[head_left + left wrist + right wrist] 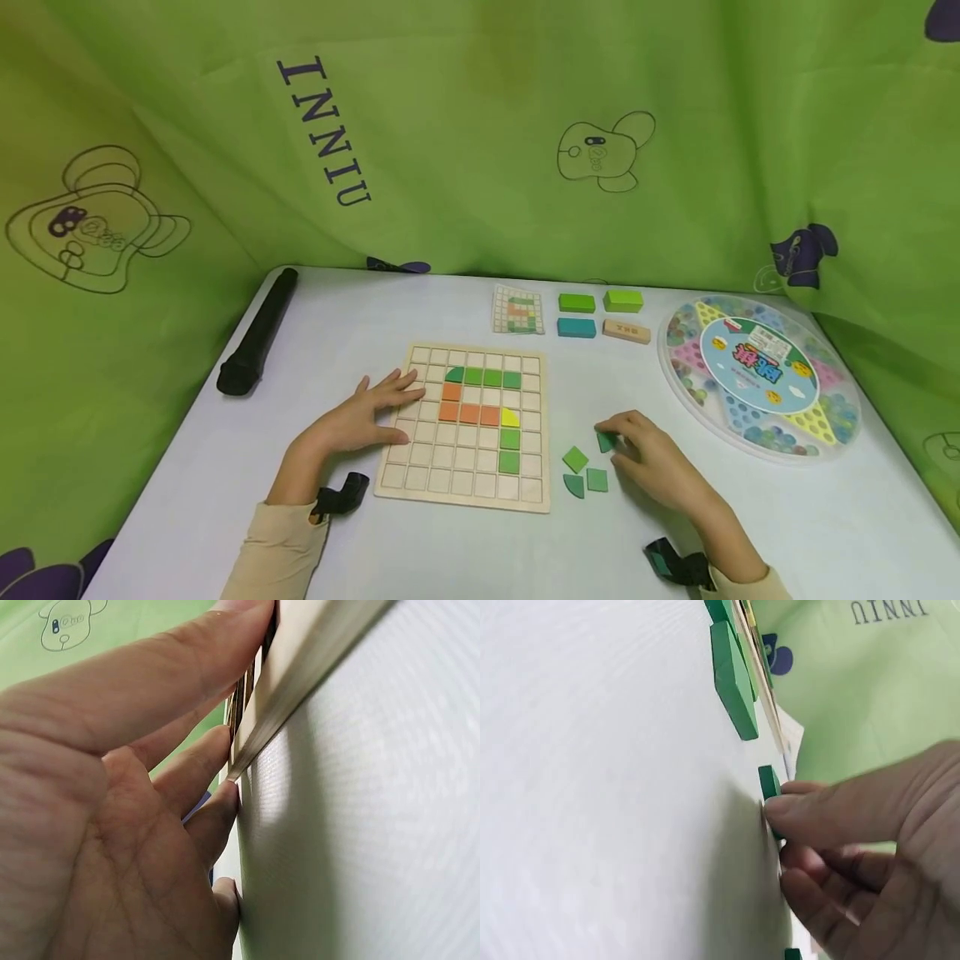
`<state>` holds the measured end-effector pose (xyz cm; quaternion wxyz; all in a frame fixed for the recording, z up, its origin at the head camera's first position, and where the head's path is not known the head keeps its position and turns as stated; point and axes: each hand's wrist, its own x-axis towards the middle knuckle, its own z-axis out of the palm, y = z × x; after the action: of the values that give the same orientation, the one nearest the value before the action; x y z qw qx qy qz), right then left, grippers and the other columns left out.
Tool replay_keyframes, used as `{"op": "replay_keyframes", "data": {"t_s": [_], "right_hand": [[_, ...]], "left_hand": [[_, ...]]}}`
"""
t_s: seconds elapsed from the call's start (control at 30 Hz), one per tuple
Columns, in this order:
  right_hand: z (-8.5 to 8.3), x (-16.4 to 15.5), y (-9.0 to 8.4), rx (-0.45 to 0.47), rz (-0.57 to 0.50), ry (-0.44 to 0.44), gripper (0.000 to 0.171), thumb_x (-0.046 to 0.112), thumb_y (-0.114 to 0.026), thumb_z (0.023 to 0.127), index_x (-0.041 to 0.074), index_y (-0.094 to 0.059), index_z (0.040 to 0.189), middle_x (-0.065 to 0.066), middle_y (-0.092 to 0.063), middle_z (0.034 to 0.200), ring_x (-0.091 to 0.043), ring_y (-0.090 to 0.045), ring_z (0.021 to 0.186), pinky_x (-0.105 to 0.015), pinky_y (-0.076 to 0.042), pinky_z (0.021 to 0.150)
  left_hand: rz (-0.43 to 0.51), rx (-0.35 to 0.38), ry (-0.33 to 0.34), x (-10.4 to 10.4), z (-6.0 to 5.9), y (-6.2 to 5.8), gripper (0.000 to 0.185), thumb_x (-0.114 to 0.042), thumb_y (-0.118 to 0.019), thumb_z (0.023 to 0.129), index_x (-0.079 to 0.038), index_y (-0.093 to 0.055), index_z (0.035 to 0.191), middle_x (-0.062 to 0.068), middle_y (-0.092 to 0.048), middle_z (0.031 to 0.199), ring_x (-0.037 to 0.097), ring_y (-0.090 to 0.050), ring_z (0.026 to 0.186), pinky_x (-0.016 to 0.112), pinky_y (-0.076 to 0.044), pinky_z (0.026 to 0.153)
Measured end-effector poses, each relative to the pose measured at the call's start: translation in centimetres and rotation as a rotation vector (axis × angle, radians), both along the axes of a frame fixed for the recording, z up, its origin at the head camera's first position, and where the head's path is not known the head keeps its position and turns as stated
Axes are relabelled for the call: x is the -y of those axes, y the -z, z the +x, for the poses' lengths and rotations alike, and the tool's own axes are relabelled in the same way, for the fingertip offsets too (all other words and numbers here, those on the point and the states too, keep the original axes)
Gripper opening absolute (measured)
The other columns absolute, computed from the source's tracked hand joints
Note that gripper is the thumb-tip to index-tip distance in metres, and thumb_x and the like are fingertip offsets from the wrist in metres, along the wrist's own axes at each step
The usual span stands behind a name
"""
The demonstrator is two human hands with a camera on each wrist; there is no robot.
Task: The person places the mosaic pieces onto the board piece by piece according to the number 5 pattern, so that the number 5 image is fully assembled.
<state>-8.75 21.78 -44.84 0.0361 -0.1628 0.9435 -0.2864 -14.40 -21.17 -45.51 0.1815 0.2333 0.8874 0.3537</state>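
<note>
three loose tiles [585, 471] beside right hand [652, 462] pinching a green tile [606, 441]; left hand [367, 417] flat on board [465, 492].

Home play corner: cartoon-print green cloth [480, 142], marble game board [757, 375].

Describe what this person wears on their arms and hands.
Both hands are bare: no gloves or rings visible. The left hand and right hand emerge from long beige sleeves that end at the wrists. Each wrist carries a black strap with a small black device: left one, right one.
</note>
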Motion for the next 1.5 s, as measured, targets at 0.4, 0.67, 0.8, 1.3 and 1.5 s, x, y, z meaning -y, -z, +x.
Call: {"op": "replay_keyframes", "data": {"t_s": [0.4, 0.67, 0.8, 1.3, 1.5], "right_hand": [[0.6, 1.6, -0.7, -0.080, -0.062, -0.020, 0.024, 0.008, -0.076, 0.078, 0.012, -0.066, 0.100, 0.007, -0.063, 0.095, -0.008, -0.059, 0.082, -0.025, -0.053, 0.072], [2.5, 8.5, -0.5, 0.082, -0.171, -0.198, 0.021, 0.017, -0.074, 0.081, 0.016, -0.068, 0.101, 0.012, -0.061, 0.091, -0.002, -0.054, 0.079, -0.019, -0.050, 0.068], [2.6, 10.4, 0.2, 0.074, -0.165, -0.204, 0.019, 0.014, -0.075, 0.080, 0.015, -0.068, 0.099, 0.010, -0.059, 0.087, -0.001, -0.049, 0.074, -0.016, -0.046, 0.063], [2.9, 11.0, 1.0, -0.018, -0.147, -0.228, 0.024, 0.010, -0.074, 0.081, 0.016, -0.070, 0.104, 0.008, -0.057, 0.095, -0.001, -0.048, 0.075, -0.015, -0.046, 0.065], [2.8, 9.5, 0.2, -0.068, -0.133, -0.186, 0.028, 0.013, -0.075, 0.080, 0.015, -0.069, 0.107, 0.007, -0.060, 0.098, -0.006, -0.053, 0.080, -0.019, -0.049, 0.069]], "left_hand": [[0.006, 0.001, 0.011, 0.2, -0.1, -0.2, 0.071, -0.025, -0.076, 0.078, -0.013, -0.046, 0.142, 0.008, -0.023, 0.157, 0.034, -0.008, 0.146, 0.060, 0.010, 0.114], [0.002, 0.008, 0.007, 0.2, -0.1, -0.2, 0.071, -0.026, -0.076, 0.078, -0.013, -0.046, 0.142, 0.007, -0.022, 0.157, 0.034, -0.008, 0.147, 0.059, 0.010, 0.114], [0.004, 0.011, 0.009, 0.1, -0.1, -0.1, 0.071, -0.026, -0.076, 0.078, -0.013, -0.046, 0.141, 0.008, -0.023, 0.157, 0.034, -0.008, 0.147, 0.059, 0.010, 0.114], [-0.001, 0.009, 0.012, 0.1, -0.2, -0.2, 0.072, -0.027, -0.076, 0.078, -0.013, -0.045, 0.142, 0.007, -0.022, 0.157, 0.033, -0.008, 0.147, 0.059, 0.010, 0.114], [-0.005, 0.020, 0.004, 0.1, -0.2, -0.1, 0.072, -0.027, -0.076, 0.078, -0.014, -0.045, 0.142, 0.007, -0.021, 0.158, 0.032, -0.007, 0.147, 0.058, 0.011, 0.114]]}}
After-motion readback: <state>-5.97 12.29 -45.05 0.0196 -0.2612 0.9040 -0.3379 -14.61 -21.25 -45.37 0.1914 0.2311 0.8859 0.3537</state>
